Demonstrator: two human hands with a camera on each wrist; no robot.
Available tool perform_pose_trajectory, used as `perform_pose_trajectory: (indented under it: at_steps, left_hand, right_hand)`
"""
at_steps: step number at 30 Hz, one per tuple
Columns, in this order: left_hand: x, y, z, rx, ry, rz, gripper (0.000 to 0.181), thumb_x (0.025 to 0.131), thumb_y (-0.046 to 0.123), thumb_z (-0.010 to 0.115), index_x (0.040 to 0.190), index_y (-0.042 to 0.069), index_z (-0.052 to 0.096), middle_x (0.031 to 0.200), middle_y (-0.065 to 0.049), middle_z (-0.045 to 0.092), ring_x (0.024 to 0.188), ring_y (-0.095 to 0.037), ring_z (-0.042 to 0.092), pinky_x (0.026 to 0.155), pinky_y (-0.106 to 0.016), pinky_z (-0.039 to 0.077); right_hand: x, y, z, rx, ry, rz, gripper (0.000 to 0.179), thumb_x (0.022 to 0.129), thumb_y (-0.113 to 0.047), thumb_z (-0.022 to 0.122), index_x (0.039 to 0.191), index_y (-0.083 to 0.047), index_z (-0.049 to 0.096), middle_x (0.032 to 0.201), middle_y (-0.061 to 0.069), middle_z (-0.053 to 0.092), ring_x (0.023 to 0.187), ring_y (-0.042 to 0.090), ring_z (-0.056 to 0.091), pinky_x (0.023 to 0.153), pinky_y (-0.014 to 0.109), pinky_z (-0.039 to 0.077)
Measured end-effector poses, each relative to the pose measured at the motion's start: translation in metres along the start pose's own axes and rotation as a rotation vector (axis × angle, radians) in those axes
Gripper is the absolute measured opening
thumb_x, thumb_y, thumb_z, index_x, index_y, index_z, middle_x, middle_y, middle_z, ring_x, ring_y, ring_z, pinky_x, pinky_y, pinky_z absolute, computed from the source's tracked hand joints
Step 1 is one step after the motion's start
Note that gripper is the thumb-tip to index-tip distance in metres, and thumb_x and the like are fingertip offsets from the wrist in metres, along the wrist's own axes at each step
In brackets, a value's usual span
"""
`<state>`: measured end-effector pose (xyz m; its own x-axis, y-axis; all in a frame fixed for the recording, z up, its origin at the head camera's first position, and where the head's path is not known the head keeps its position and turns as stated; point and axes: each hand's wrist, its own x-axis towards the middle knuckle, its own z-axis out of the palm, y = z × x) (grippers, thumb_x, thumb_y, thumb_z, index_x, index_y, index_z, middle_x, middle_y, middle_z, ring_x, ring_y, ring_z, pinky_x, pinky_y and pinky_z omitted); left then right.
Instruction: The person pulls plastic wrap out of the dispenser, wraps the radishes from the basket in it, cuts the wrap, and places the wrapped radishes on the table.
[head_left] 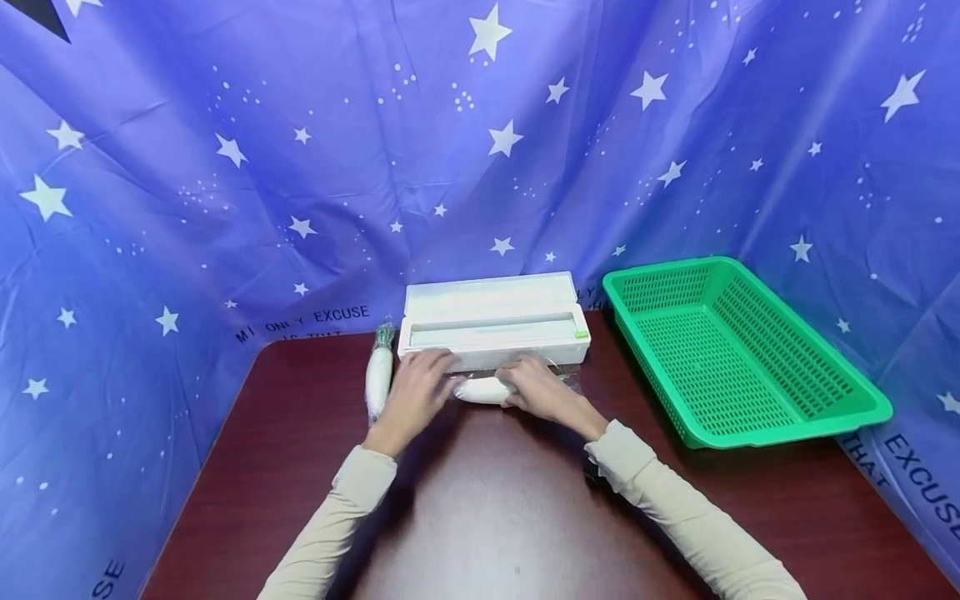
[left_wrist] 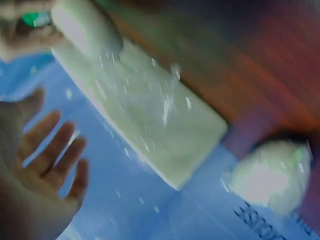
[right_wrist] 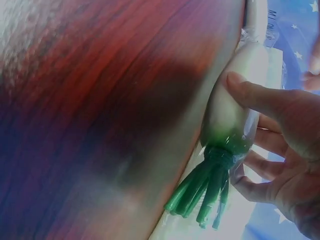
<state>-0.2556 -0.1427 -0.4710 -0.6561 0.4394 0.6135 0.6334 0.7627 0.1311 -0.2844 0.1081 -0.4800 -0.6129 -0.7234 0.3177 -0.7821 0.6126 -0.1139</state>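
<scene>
A white radish (head_left: 482,391) in clear plastic lies along the front of a long white box (head_left: 491,358) with its lid raised. My right hand (head_left: 542,390) grips this radish, thumb on one side and fingers on the other. In the right wrist view, the radish (right_wrist: 232,102) shows green cut stalks at the end near that hand. My left hand (head_left: 416,390) is beside the other end; in the left wrist view its fingers (left_wrist: 62,140) are spread and hold nothing. A second wrapped radish (head_left: 379,375) lies left of the box.
A green slatted plastic basket (head_left: 705,437) stands at the right of the dark red wooden table (head_left: 480,517). Blue cloth (head_left: 360,150) printed with stars hangs behind and at both sides. A small light-green piece (head_left: 582,334) shows at the box's right corner.
</scene>
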Motion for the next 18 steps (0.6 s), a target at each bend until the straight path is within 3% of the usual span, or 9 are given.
perform_pose_trajectory:
  at_steps: [3,6,11,18]
  left_hand:
    - [-0.006,0.012,0.01,0.004,-0.137,0.052,0.046,0.085,0.03,0.087,0.121,0.005,0.073,0.121,-0.011,0.073,0.114,-0.029,0.068,0.097,-0.047,0.049]
    - [-0.013,0.02,0.02,0.029,-0.227,0.086,0.055,0.079,0.035,0.09,0.122,0.007,0.071,0.121,-0.009,0.072,0.114,-0.027,0.066,0.096,-0.044,0.05]
    - [-0.02,0.027,0.029,0.044,-0.263,0.106,0.055,0.076,0.028,0.092,0.122,0.009,0.069,0.119,-0.007,0.071,0.112,-0.027,0.066,0.096,-0.043,0.05]
    - [-0.018,0.033,0.028,0.032,-0.338,0.084,0.045,0.081,0.025,0.089,0.118,0.008,0.071,0.116,-0.007,0.073,0.106,-0.026,0.069,0.096,-0.044,0.054]
  right_hand:
    - [-0.002,-0.001,-0.001,0.118,-0.047,0.025,0.025,0.082,-0.022,0.089,0.09,-0.009,0.071,0.08,0.0,0.067,0.073,0.017,0.057,0.069,0.035,0.047]
    - [-0.005,-0.002,0.001,0.256,-0.133,0.061,0.021,0.087,-0.024,0.085,0.098,-0.009,0.075,0.079,-0.005,0.066,0.068,0.008,0.052,0.063,0.027,0.044]
    - [-0.011,-0.002,0.001,0.364,-0.22,0.092,0.024,0.091,-0.027,0.082,0.108,-0.01,0.079,0.083,-0.008,0.067,0.071,0.003,0.051,0.067,0.023,0.044]
    - [-0.015,-0.004,-0.003,0.431,-0.29,0.077,0.027,0.095,-0.029,0.078,0.114,-0.009,0.078,0.089,-0.005,0.071,0.076,0.003,0.055,0.072,0.023,0.049]
